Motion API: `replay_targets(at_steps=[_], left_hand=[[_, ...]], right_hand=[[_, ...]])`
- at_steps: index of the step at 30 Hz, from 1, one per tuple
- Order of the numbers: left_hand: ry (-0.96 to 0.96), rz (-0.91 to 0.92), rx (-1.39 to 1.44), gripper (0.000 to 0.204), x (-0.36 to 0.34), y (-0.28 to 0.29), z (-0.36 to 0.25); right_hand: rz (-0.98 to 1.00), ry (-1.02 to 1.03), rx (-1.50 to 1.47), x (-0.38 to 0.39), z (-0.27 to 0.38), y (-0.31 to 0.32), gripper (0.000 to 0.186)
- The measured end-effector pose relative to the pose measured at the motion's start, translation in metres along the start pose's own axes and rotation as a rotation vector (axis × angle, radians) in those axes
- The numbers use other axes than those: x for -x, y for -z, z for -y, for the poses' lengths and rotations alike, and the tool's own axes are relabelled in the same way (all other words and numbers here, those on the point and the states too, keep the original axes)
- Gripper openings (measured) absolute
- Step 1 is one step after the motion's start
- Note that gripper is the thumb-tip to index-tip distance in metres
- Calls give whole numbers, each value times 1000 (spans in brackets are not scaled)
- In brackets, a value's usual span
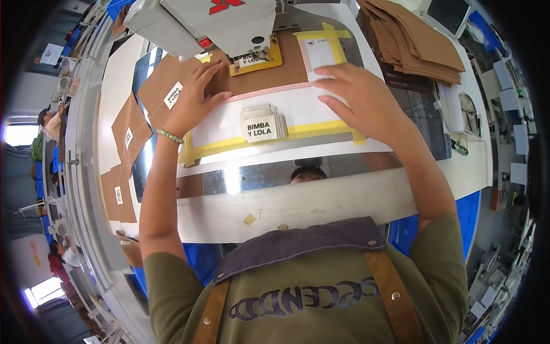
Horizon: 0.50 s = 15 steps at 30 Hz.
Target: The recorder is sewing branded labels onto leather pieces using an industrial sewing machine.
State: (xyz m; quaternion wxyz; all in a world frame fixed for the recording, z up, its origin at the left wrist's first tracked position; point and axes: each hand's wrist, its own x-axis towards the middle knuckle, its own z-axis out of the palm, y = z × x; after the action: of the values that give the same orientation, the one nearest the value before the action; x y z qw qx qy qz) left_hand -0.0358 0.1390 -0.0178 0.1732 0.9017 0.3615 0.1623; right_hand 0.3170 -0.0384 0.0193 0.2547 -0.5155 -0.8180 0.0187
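**Brown panel (259,81) lying crosswise between the two hands**

The panel is sitting under the sewing machine's head (223,26), its long axis running left to right, with a pink strip (272,90) edging its near side. A yellow frame (274,64) is lying over its middle, showing a printed white label inside.

The left hand (192,103) is the nearer one: its fingers are spreading over the panel's left end, the thumb reaching toward the strip. The right hand (361,97) is hovering by the opposite end — fingers loosely parted and curving, tips pointing left at the panel's corner (whether they are touching it, I cannot tell). Neither hand is visibly pinching anything.

Closer to the body, a stack of white labels (260,127) is standing on the taped white sheet (217,129) — between the wrists, apart from both hands.
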Motion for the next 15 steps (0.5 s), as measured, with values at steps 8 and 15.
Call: replay_targets(at_steps=[8,15], left_hand=[[-85,-28,-76,61,10,6,17],[-175,-92,-228,41,4,-2,-3]], right_hand=[[425,-24,365,-50,-15,-37,30],[189,68,354,-39,-12,-42,17]])
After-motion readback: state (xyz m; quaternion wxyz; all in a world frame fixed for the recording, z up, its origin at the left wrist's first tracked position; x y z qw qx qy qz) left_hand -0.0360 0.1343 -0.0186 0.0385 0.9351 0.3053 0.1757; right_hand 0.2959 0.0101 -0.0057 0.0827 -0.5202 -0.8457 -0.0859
